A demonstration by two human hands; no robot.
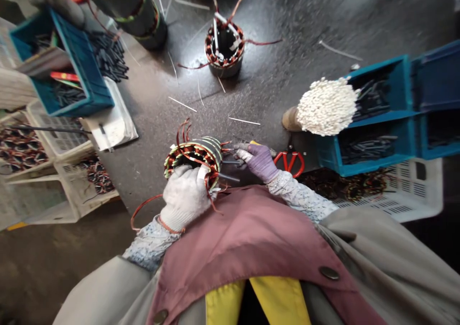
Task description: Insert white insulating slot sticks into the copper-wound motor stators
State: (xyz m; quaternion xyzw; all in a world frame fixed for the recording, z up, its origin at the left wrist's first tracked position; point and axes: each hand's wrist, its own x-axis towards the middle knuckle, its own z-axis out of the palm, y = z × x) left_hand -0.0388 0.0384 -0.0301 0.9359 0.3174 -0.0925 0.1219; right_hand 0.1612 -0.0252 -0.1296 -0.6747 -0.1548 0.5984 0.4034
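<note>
A motor stator (210, 147) with copper windings and green-edged insulation lies tilted on the dark table, close to my body. My left hand (187, 191), in a white glove, is closed around its near rim. Reddish lead wires stick out of the windings, and one loops past the left wrist. Black sleeves (230, 177) extend from the stator's right side. Just right of these, my right hand (260, 162), in a purple-grey glove, has its fingers pinched together near the wire ends; what they hold is unclear. A yellow-handled tool (256, 143) shows beside those fingers.
Red-handled scissors (289, 162) lie right of my right hand. Another stator (225, 68) stands farther back. Blue bins (375, 159) of black sleeves and a bundle of white tubes (327, 107) are right; another blue bin (97, 92) and white crates (68, 191) are left.
</note>
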